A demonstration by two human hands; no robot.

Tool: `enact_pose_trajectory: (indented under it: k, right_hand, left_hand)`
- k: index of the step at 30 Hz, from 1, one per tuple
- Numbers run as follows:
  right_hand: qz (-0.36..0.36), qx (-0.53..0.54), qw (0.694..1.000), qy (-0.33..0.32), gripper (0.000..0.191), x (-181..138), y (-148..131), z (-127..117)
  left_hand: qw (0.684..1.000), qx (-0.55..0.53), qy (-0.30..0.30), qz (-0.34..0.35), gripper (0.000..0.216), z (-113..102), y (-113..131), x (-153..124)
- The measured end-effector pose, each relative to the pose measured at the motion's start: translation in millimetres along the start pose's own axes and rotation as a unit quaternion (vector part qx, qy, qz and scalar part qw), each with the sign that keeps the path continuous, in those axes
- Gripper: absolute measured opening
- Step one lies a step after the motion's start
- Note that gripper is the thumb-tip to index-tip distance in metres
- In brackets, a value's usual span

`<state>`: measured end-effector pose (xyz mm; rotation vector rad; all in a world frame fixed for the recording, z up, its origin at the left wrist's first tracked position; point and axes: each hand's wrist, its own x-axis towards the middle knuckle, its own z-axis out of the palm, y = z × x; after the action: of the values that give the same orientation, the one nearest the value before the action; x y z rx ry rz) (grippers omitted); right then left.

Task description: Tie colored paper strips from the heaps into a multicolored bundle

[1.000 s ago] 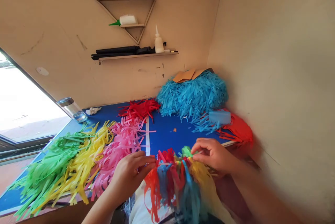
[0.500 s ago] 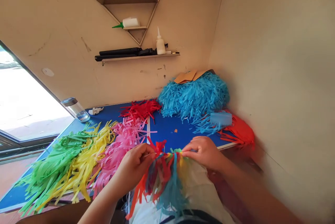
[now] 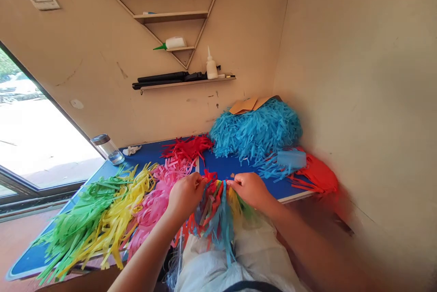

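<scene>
A garland of multicoloured paper fringe point(image 3: 221, 223) stretches between my two hands above my lap. Its red, blue, yellow and green strips hang down over pale fabric. My left hand point(image 3: 186, 194) pinches the garland's top line at the left, beside a red tuft. At the right, thumb and fingers of my right hand point(image 3: 251, 191) grip the same line next to blue strips. What exactly lies under the fingertips is hidden. Left of my hands, pink strips point(image 3: 155, 212), yellow strips point(image 3: 118, 221) and green strips point(image 3: 85, 214) lie in bunches on the blue table point(image 3: 221, 164).
A big blue fringe pile point(image 3: 257, 130) topped with brown card point(image 3: 247, 105) fills the back right corner. Red strips point(image 3: 187, 146) lie at the back, orange-red strips point(image 3: 317, 173) at the right edge. A clear bottle point(image 3: 108, 150) leans in view near the window. Glue bottles point(image 3: 211, 68) stand on shelves.
The view has tilted up a little. My hands have come closer together, the right one moving left along the garland, and the fringe hangs more bunched between them.
</scene>
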<state>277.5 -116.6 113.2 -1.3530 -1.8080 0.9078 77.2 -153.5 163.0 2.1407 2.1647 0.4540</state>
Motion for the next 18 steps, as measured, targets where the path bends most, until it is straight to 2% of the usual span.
enact_pose_trajectory:
  k: [2, 7, 10, 12, 13, 15, 16, 17, 18]
  right_hand:
    - [0.036, 0.109, 0.993, -0.028, 0.047, -5.5, 7.2, 17.2]
    - [0.080, 0.236, 0.963, -0.102, 0.066, -31.2, 18.2, 60.1]
    - [0.110, 0.284, 0.942, -0.141, 0.062, -43.4, 20.1, 70.3]
    - [0.128, 0.334, 0.919, -0.165, 0.054, -47.2, 19.5, 70.6]
    - [0.132, 0.357, 0.909, -0.172, 0.050, -48.0, 18.9, 69.1]
    - [0.125, 0.381, 0.900, -0.172, 0.044, -48.7, 17.4, 63.9]
    - [0.115, 0.375, 0.904, -0.169, 0.043, -48.9, 16.8, 60.5]
    - [0.105, 0.364, 0.910, -0.168, 0.043, -49.1, 16.3, 56.9]
    - [0.097, 0.352, 0.914, -0.174, 0.043, -49.5, 16.0, 53.4]
  left_hand:
    - [1.000, 0.008, -0.013, 0.000, 0.030, 12.1, 10.0, -15.6]
    - [0.995, 0.020, -0.089, 0.029, 0.026, 52.2, 31.2, -64.2]
    - [0.992, 0.044, -0.111, 0.038, 0.029, 72.4, 31.4, -84.6]
    - [0.992, 0.065, -0.098, 0.051, 0.028, 78.9, 28.0, -97.4]
    - [0.992, 0.067, -0.080, 0.076, 0.027, 78.5, 25.4, -104.6]
    - [0.981, 0.032, -0.015, 0.188, 0.024, 68.7, 17.6, -119.4]
    - [0.964, -0.008, 0.030, 0.264, 0.021, 59.2, 12.1, -125.7]
    - [0.934, -0.059, 0.080, 0.344, 0.019, 47.2, 5.7, -129.9]
    - [0.908, -0.107, 0.116, 0.388, 0.017, 33.8, -1.4, -131.1]
